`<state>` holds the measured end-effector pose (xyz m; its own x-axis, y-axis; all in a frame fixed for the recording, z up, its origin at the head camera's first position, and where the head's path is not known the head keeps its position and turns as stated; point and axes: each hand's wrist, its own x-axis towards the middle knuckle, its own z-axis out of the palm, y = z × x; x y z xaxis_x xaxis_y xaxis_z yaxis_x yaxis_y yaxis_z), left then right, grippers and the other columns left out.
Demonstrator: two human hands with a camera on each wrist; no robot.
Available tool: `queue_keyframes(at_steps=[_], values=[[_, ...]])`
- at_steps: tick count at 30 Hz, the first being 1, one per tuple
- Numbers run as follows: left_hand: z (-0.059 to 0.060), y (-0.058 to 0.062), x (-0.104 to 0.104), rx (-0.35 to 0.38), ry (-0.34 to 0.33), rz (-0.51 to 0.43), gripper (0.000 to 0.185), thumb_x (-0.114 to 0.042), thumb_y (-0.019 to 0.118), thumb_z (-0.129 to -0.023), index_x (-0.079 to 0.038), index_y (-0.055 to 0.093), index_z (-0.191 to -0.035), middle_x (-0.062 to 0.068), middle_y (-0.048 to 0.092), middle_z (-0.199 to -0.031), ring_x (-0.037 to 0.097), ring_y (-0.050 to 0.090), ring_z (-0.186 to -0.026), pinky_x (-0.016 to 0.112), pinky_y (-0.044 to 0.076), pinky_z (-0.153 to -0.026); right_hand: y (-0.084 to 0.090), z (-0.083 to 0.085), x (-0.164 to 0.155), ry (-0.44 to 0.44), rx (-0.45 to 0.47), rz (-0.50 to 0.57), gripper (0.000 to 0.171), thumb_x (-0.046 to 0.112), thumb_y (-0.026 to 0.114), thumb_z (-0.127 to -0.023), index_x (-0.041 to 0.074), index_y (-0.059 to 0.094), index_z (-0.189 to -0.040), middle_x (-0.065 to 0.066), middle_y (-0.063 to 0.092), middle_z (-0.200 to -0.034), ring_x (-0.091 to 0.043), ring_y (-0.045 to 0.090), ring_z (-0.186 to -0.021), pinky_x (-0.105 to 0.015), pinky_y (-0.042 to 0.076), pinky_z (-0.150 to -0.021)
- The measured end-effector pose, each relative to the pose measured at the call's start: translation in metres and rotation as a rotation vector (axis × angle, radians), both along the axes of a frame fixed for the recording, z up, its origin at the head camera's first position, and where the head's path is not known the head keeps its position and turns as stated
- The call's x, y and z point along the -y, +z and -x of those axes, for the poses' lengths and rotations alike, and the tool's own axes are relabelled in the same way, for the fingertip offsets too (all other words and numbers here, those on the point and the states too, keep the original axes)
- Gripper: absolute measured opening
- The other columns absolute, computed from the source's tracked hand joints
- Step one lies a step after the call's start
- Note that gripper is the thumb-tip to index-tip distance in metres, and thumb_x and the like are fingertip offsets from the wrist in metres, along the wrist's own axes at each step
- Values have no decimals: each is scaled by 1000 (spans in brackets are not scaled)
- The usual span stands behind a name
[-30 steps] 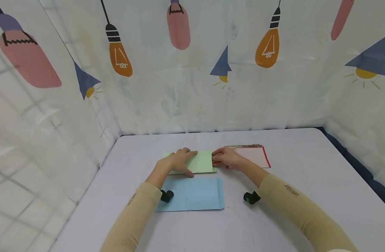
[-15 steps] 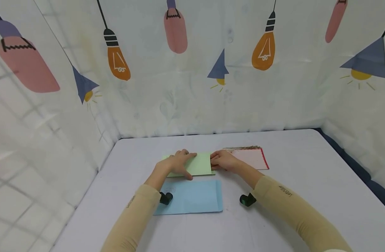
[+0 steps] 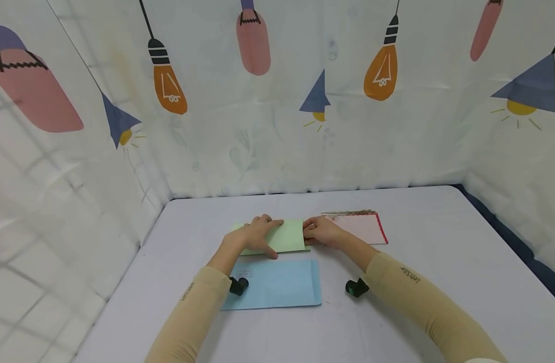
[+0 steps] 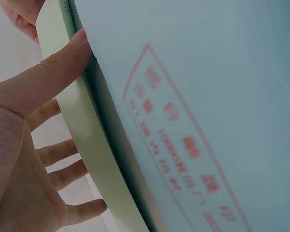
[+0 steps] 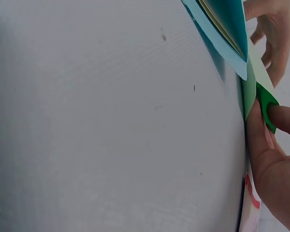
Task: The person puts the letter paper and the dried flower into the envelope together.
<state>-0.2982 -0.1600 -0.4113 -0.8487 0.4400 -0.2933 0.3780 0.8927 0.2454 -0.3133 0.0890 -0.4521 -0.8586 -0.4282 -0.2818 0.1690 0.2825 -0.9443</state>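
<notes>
A pale green envelope lies flat on the table, just beyond a blue envelope. My left hand rests on the green envelope's left half with straight, spread fingers. In the left wrist view the thumb touches the green envelope's edge, beside the blue envelope with its red printing. My right hand is at the green envelope's right end. In the right wrist view a fingertip sits in the green envelope's open mouth with the thumb beneath, pinching it.
A pinkish envelope with a red border lies right of my right hand. The grey table is walled in by a lamp-patterned curtain behind and on both sides. A dark blue edge runs along the table's right side.
The right hand has edged slightly left at the green envelope's end. The left hand stays where it was on the envelope.
</notes>
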Motion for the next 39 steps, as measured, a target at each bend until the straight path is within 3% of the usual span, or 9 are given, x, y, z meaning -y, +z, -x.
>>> queue_keyframes(at_steps=[10,18,27,32,39], values=[[1,-1,2,0,-6,-9,102,-52,87,-79,-26,34,-162,9,37,-155,32,36,-141,58,40,-106,0,2,-4,41,34,57,42,4,60,-102,-8,48,-140,-20,64,-123,-26,70,-104,-36,57,-89],[0,1,5,19,2,-17,103,-51,87,-79,-27,32,-163,10,33,-158,33,33,-144,60,38,-107,3,0,-7,73,22,56,48,6,60,-103,-11,43,-145,-23,62,-131,-27,68,-112,-37,55,-94],[1,-2,8,22,2,-11,103,-50,87,-79,-28,31,-163,8,34,-157,32,35,-142,58,39,-106,4,-2,-9,96,-22,1,50,12,63,-103,-7,46,-146,-19,61,-135,-25,66,-116,-36,54,-94],[1,-2,9,8,-4,-8,102,-48,87,-80,-28,32,-163,8,35,-156,32,35,-142,58,39,-107,5,-3,-10,90,-41,-7,49,13,66,-101,-6,50,-143,-17,65,-128,-24,68,-110,-35,55,-92],[2,-5,9,0,-14,-3,101,-48,87,-80,-28,33,-163,8,36,-156,32,35,-141,58,38,-107,10,-9,-27,53,-88,-98,37,18,70,-99,0,61,-130,-9,72,-108,-20,71,-96,-32,56,-82]])
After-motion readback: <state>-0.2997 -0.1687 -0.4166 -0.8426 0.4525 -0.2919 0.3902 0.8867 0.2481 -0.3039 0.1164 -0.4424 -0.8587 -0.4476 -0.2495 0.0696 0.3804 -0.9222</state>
